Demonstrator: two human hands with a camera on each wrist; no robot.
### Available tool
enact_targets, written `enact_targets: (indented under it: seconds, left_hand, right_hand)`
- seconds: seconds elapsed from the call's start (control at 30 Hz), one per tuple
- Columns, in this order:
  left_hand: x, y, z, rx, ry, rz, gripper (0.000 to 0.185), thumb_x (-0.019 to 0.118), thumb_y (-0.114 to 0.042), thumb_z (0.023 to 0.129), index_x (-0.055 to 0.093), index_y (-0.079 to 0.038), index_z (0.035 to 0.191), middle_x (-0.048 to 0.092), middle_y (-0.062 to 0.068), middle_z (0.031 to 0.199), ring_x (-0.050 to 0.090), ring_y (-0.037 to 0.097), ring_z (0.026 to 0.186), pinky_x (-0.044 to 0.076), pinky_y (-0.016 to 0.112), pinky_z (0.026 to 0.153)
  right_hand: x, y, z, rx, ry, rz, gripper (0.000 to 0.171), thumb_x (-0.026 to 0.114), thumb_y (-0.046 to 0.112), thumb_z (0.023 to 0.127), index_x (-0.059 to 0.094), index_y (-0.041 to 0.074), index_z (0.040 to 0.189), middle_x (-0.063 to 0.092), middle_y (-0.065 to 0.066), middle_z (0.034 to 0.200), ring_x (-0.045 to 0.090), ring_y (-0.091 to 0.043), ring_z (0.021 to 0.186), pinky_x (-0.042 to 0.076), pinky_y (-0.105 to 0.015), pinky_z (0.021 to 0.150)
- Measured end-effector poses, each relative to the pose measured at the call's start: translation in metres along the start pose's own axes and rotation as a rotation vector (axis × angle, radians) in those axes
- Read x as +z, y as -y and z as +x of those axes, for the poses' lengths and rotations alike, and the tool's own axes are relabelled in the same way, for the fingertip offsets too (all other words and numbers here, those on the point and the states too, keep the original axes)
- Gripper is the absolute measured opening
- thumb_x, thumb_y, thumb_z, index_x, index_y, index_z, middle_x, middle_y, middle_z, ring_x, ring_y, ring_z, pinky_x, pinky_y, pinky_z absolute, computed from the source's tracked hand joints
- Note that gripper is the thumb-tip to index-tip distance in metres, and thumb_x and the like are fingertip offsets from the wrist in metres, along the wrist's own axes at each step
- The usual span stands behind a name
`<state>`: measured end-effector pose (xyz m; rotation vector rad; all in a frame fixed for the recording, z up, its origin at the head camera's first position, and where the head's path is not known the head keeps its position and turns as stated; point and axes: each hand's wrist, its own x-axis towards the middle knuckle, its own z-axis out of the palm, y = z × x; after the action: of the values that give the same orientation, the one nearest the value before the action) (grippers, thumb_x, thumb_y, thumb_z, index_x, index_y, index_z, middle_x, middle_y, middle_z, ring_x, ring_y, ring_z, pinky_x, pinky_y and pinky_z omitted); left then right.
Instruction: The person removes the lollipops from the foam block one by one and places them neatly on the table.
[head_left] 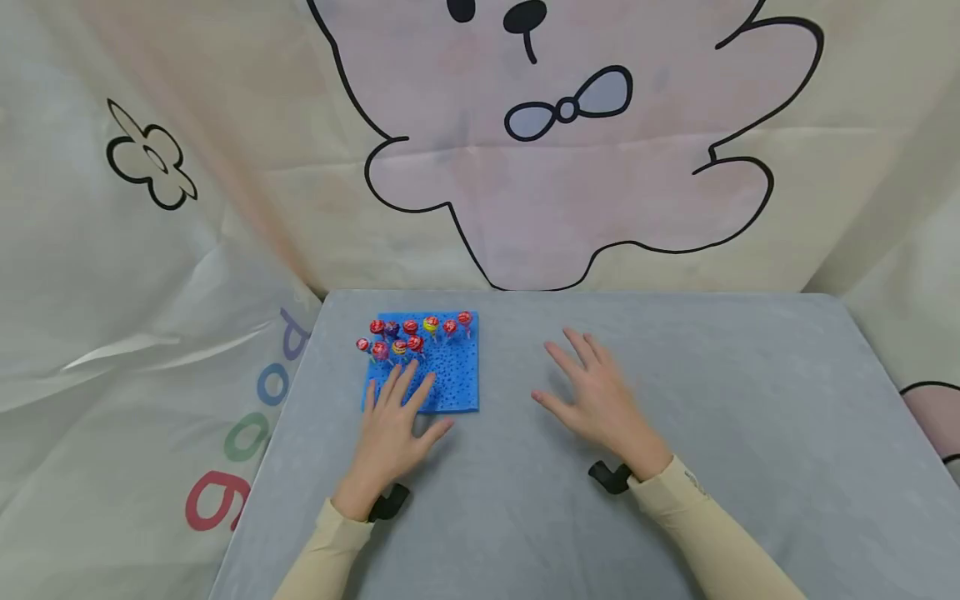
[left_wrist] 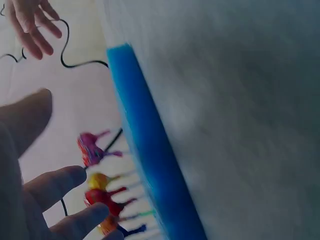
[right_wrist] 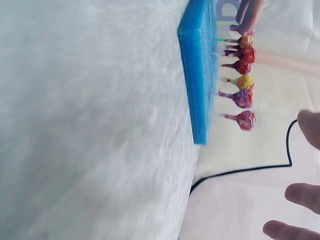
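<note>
- Left hand (head_left: 388,446): fingers long and spread, thumb out to the side, nothing held; its fingertips reach over the near part of the blue board. Whether a fingertip touches a lollipop, I cannot tell.
- Right hand (head_left: 600,408): fingers extended and fanned apart, nothing held; it hovers to the right of the board, well apart from it.
- Just ahead of the left fingertips: lollipops (head_left: 416,343) with red, purple and yellow wrappers stand on their sticks in the board, heads up, in two rough rows, six farther from the hand and four nearer.
- Under and beyond the left fingers: the blue board (head_left: 456,385), a thick slab dotted with small holes, its bare part lying nearest that hand.
- Behind each hand: a black wrist mount (head_left: 388,504) on the thumb side, then a cream sleeve (head_left: 330,542).
- Below both hands: a table (head_left: 712,367) with a grey cloth-like surface.
- Beyond both hands, past the table's far edge: a pale backdrop (head_left: 675,192) with an outlined animal and a bow tie (head_left: 567,110).
- Out to the left of the left hand: coloured letters (head_left: 243,436) and a black-outlined flower (head_left: 153,158) on a hanging sheet (head_left: 97,333).
</note>
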<state>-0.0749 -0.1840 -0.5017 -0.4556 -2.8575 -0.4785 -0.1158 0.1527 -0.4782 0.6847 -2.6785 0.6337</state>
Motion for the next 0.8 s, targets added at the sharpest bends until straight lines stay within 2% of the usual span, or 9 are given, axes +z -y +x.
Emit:
enact_targets:
  seconds: [0.23,0.37,0.47,0.6,0.8]
  left_hand:
    - [0.005,0.034,-0.005,0.026,-0.035,-0.028,0.057,0.080,-0.030,0.093,0.064,-0.006,0.142,0.048,0.024,0.158,0.043,0.050,0.145,0.034,0.072,0.115]
    - [0.008,0.051,-0.007,0.043,-0.051,-0.054,0.051,0.081,-0.023,0.093,0.068,-0.005,0.138,0.049,0.025,0.156,0.045,0.052,0.143,0.039,0.067,0.115]
    - [0.009,0.062,-0.008,0.048,-0.062,-0.064,0.050,0.081,-0.021,0.092,0.068,-0.006,0.138,0.050,0.025,0.156,0.046,0.053,0.141,0.042,0.066,0.113]
    - [0.007,0.069,-0.008,0.036,-0.056,-0.068,0.053,0.083,-0.022,0.091,0.068,-0.008,0.139,0.050,0.023,0.156,0.046,0.052,0.142,0.042,0.068,0.111]
    - [0.002,0.069,-0.008,-0.020,0.029,-0.085,0.052,0.080,-0.029,0.093,0.068,-0.012,0.141,0.047,0.020,0.159,0.041,0.049,0.147,0.042,0.066,0.114]
  right_hand:
    - [0.018,0.013,0.044,0.033,0.029,0.168,0.060,0.077,0.028,0.096,0.058,0.006,0.148,0.055,-0.018,0.152,0.055,-0.038,0.138,0.047,-0.057,0.112]
    - [0.031,0.018,0.070,0.062,0.072,0.249,0.054,0.072,0.022,0.099,0.057,0.006,0.149,0.060,-0.015,0.149,0.058,-0.033,0.136,0.048,-0.052,0.114]
    - [0.043,0.021,0.088,0.077,0.093,0.288,0.051,0.070,0.020,0.101,0.058,0.007,0.149,0.063,-0.013,0.146,0.064,-0.031,0.128,0.052,-0.050,0.110]
    - [0.058,0.024,0.108,0.094,0.107,0.337,0.048,0.069,0.018,0.102,0.059,0.009,0.148,0.065,-0.012,0.144,0.067,-0.028,0.119,0.055,-0.049,0.104]
    - [0.079,0.027,0.126,0.102,0.140,0.382,0.046,0.068,0.015,0.101,0.061,0.012,0.147,0.065,-0.011,0.144,0.067,-0.027,0.120,0.055,-0.047,0.104]
